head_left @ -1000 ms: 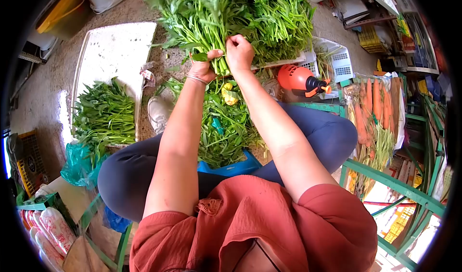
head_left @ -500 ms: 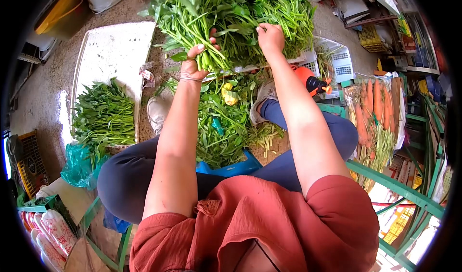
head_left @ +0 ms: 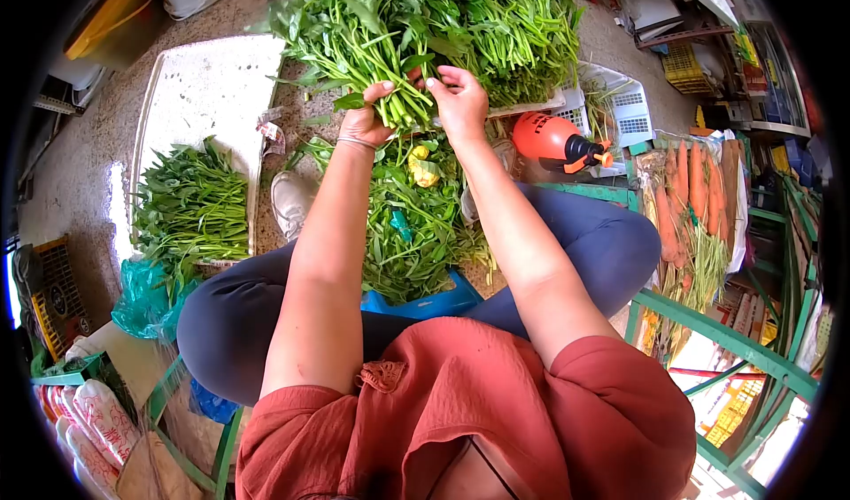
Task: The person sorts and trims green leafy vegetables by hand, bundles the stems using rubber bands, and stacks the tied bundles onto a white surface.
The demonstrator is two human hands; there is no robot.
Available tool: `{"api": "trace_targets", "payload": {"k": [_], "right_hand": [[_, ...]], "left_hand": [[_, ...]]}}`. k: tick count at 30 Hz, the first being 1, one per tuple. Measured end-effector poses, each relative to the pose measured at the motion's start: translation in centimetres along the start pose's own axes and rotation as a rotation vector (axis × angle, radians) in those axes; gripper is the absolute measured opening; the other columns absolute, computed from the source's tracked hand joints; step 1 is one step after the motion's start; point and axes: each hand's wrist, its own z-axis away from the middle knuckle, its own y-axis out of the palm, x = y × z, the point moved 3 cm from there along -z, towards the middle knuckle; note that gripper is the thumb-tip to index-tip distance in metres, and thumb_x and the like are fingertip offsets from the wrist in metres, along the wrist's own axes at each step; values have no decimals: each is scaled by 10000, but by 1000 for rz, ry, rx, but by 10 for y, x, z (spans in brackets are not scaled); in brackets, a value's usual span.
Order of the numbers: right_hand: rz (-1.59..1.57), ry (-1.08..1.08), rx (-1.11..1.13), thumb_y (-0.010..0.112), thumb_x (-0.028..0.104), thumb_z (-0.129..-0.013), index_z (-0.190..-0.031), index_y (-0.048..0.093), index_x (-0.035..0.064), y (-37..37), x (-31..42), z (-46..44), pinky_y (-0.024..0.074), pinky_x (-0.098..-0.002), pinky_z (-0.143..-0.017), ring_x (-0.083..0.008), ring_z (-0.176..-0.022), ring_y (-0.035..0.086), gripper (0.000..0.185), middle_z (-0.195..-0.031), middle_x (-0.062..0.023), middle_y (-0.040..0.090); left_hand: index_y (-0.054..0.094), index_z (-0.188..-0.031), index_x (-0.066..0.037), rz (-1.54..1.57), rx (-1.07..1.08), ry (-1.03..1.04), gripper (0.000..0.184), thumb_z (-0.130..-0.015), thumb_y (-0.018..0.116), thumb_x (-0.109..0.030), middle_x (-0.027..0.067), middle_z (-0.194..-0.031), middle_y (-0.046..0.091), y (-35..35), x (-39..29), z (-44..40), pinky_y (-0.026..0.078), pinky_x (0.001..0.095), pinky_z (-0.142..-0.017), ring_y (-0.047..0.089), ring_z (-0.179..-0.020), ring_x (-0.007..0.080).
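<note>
My left hand (head_left: pixel 366 121) is closed around the stem ends of a bunch of water spinach (head_left: pixel 376 57), its leaves pointing up and away. Against the right side of that bunch, my right hand (head_left: pixel 462 109) has its thumb and bent fingers at the stems; what lies between them is partly hidden. Just beyond both hands rises a large heap of water spinach (head_left: pixel 522 35). Below them, between my feet, loose leaves and stems (head_left: pixel 407 243) fill a blue container (head_left: pixel 425 303), with a yellowish piece (head_left: pixel 423 171) on top.
To the left, a white board (head_left: pixel 208 84) carries a stack of greens (head_left: pixel 199 203). A red spray bottle (head_left: pixel 544 139) stands right of my hands, near a white basket (head_left: pixel 630 111). Carrots (head_left: pixel 691 190) lie farther right, beside a green metal frame (head_left: pixel 735 336).
My right hand has moved left and slightly down, from the large heap to the bunch in my left hand. The spray bottle shows more fully now. My left hand has shifted slightly right.
</note>
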Motion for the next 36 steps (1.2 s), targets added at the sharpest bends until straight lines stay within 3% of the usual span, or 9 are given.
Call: {"api": "trace_targets", "payload": {"k": [4,8,13,17,19,22,25,29,36], "right_hand": [[-171,403,240,665,288,-761,-891,608,-15,3,-15,2,396,-203,-496,-90,-596,506,335,-719,-27,578],[-430,603,391,674,238,-757,-792,603,51,3,-5,5,272,-145,-375,-18,-472,383,203,-623,48,515],[-657,732,290,655,142,-761,-818,597,31,6,-7,16,332,-177,-401,-52,-477,444,138,-646,-7,552],[296,462,543,602,86,-780,-782,595,-16,-3,-41,42,438,-257,-471,-107,-451,491,102,-591,-52,567],[229,754,716,596,227,-805,-1012,547,-50,-11,-49,51,496,-334,-580,-211,-708,595,349,-860,-175,606],[-109,817,599,449,602,-781,-1344,192,49,-5,-32,35,457,-459,-769,-395,-1187,329,829,-1383,-158,232],[-639,885,539,539,389,-830,-1040,533,53,15,-4,15,476,-408,-726,-238,-932,543,396,-1007,-117,575],[-1042,712,243,654,15,-728,-873,557,57,28,-4,6,486,-265,-601,-145,-702,591,179,-794,-45,616],[32,750,812,677,93,-706,-863,595,36,-15,-50,35,461,-280,-602,-135,-717,585,186,-856,-64,625]], "left_hand": [[431,-1168,31,118,-40,-20,528,-690,593,-121,164,-1084,551,-3,1,-2,428,412,-904,551,-974,275],[439,-1157,23,68,15,-13,513,-692,594,-128,161,-1049,563,5,1,1,447,409,-881,559,-954,274],[457,-1119,28,58,-63,3,472,-690,590,-115,161,-1023,571,-6,-1,0,458,402,-862,570,-927,278],[464,-1094,55,175,-61,57,478,-664,606,-99,162,-1032,560,1,-10,6,406,414,-928,507,-1048,294],[476,-1072,58,173,-81,85,467,-655,613,-102,156,-1013,563,-5,-12,5,390,422,-945,492,-1069,312],[482,-1074,41,237,-81,19,449,-666,607,-94,144,-997,571,-10,-7,8,406,444,-921,511,-1035,315],[486,-1079,35,121,-54,-22,439,-677,607,-97,143,-996,577,-11,-4,7,427,439,-895,545,-974,299],[496,-1070,37,-1,-83,-1,433,-678,615,-104,148,-983,585,-16,-8,4,457,410,-856,576,-906,271],[499,-1050,36,49,-137,25,429,-673,626,-127,141,-957,583,-26,-17,6,381,502,-935,568,-901,270]]}}
